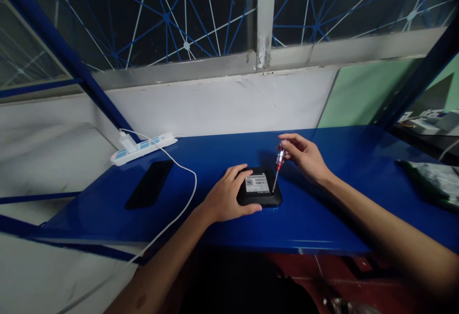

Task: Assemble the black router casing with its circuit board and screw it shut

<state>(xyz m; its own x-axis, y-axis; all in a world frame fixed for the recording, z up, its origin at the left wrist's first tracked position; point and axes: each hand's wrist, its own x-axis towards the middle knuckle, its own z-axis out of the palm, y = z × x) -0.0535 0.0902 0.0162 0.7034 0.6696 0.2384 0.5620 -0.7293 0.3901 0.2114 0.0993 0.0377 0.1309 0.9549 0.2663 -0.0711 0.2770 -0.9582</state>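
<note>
White plastic forms the slim, round-ended power strip (145, 147), laid slantwise at the far left of the glossy blue tabletop (215, 149); a boxy white charger (128, 143) is plugged into it. Nearer, a flat black smartphone (149, 185) with rounded corners is laid at an angle. To its right, a smooth white cable (195, 180) is curved toward the near edge. Near the table's middle, a black rectangular device (263, 198) with rounded corners and a printed white label (256, 183) is gripped by the left hand (226, 194), fingers spread over its left and far sides, thumb along its near edge. By the right hand (304, 158), a screwdriver (278, 163) with translucent handle, red collar and thin metal shaft is pinched, its tip set at the device's near right part. Farther right, a smooth green panel (362, 89) is seen beyond the table, then a crinkled, shiny bag (435, 182) on the tabletop.
</note>
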